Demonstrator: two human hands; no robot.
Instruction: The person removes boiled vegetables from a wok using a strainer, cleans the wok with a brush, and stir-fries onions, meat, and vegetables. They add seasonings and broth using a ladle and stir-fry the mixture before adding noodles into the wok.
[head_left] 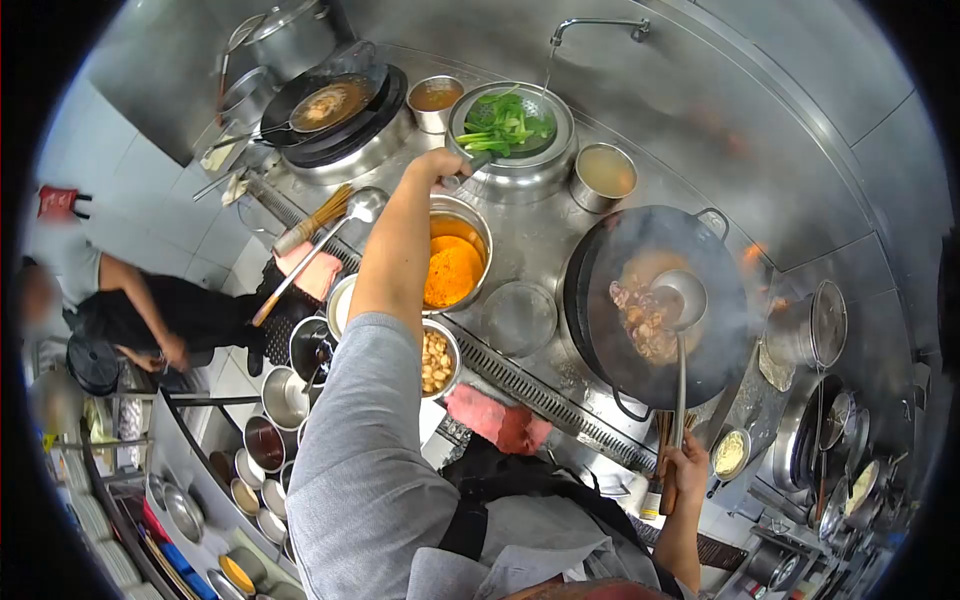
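Note:
My left hand [438,168] is closed round the dark handle of a strainer [535,150] that rests over a round metal pot [520,185]. Leafy greens [503,120] lie in the strainer. A ladle [682,375] is in my right hand [688,465], gripped by its wooden handle. Its bowl sits in a large black wok [640,225], among browned pieces of food [645,325] in some liquid. Steam rises from the wok and blurs part of the food.
A running tap [600,22] is behind the strainer. Orange liquid fills a pot [484,225] below my left forearm. Another wok [370,95] stands at upper left. Flame [752,254] shows beside the black wok. A person [160,300] stands at left, near several sauce containers.

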